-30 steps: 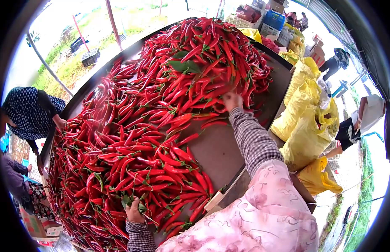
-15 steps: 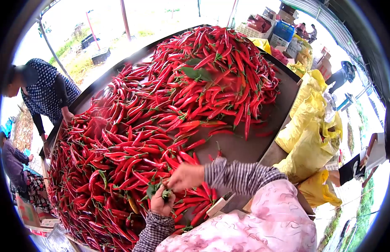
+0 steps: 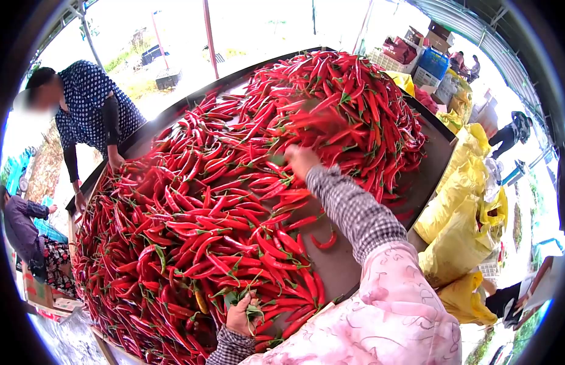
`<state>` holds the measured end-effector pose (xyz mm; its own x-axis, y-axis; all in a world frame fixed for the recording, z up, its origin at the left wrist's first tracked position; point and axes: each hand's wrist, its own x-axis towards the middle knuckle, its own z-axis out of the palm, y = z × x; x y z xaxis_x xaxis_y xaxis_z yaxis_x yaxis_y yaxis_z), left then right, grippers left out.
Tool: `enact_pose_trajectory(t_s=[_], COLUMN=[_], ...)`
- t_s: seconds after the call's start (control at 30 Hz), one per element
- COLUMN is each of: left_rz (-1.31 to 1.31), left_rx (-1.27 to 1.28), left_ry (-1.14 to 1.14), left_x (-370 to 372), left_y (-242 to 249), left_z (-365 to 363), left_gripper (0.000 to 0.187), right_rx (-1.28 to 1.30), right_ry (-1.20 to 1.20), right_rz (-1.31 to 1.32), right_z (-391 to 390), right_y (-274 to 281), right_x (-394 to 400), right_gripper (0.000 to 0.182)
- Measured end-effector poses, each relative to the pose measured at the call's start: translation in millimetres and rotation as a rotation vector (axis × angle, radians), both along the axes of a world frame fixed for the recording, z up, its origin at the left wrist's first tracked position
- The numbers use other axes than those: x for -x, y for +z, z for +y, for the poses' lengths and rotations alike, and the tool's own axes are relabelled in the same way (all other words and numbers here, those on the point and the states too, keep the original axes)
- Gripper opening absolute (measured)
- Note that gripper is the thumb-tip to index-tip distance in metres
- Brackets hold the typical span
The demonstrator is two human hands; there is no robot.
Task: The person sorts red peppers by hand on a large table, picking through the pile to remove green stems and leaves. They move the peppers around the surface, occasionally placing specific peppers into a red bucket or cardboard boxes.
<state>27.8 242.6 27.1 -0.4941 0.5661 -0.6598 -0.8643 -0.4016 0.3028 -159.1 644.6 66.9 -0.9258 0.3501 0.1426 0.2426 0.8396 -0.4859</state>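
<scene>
Red peppers (image 3: 221,243) with green stems are heaped over a dark table. My left hand (image 3: 240,314) is near the table's front edge, its fingers closed round a small bunch of green leaves (image 3: 254,310). Stretched out over the middle of the heap is my right hand (image 3: 302,160), close to a green leaf (image 3: 277,159) at its fingertips. Motion blurs that hand, and its grip on the leaf is unclear. A higher pile of peppers (image 3: 355,103) lies beyond it.
A co-worker (image 3: 91,109) in a dotted top reaches into the peppers at the left edge. Another person (image 3: 30,231) is lower left. Yellow sacks (image 3: 456,231) stand along the right side, with crates and boxes (image 3: 410,55) behind. The table rim (image 3: 438,121) is raised.
My right hand has left the spot beside my left hand and reached forward over the pile. The large leaf on the far pile is no longer visible there. The view has shifted slightly.
</scene>
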Motion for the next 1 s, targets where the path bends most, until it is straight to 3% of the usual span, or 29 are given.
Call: enact_pose_trajectory(t_s=[0.07,0.17,0.23,0.27,0.3,0.4,0.43,0.6,0.7,0.73,0.83,0.87,0.97,1.0], left_rz=[0.085,0.176,0.316,0.317,0.297,0.287,0.302,0.288,0.328,0.301,0.385,0.398,0.357,0.383], left_rx=[0.11,0.388,0.459,0.457,0.454,0.441,0.433,0.507,0.475,0.464,0.438,0.414,0.472,0.489], left_ry=[-0.008,0.009,0.031,0.035,0.046,0.038,0.009,-0.008,-0.01,-0.037,-0.049,-0.068,-0.109,-0.126], left_x=[2,10,12,13,13,13,13,12,12,14,15,16,19,20], left_y=[3,0,-25,-25,-24,-22,-21,-25,-25,-31,-33,-33,-17,-17], left_z=[0,-6,-15,-15,-14,-15,-15,-11,-13,-17,-18,-19,-16,-16], left_gripper=[0.015,0.013,0.012,0.012,0.012,0.011,0.011,0.013,0.013,0.013,0.012,0.011,0.018,0.023], right_rx=[-0.037,0.155,0.02,0.107,-0.005,-0.192,-0.255,-0.344,-0.457,-0.464,-0.382,-0.277,0.033,-0.002], right_ry=[0.499,0.557,0.55,0.498,0.479,-0.017,-0.139,-0.413,-0.285,-0.258,-0.024,0.037,0.309,0.462], right_rz=[-0.137,-0.284,-0.031,-0.075,0.086,0.053,0.14,-0.331,-0.213,-0.059,0.136,0.273,0.367,0.374], right_z=[-17,-32,-15,-7,11,33,40,71,77,78,69,54,-13,-32], right_y=[-33,-8,5,34,36,86,97,99,81,72,51,38,8,-4], right_x=[-11,-19,-7,-6,6,34,42,73,64,58,29,17,-28,-34], right_gripper=[0.017,0.035,0.056,0.075,0.08,0.054,0.053,0.039,0.023,0.018,0.017,0.015,0.012,0.012])
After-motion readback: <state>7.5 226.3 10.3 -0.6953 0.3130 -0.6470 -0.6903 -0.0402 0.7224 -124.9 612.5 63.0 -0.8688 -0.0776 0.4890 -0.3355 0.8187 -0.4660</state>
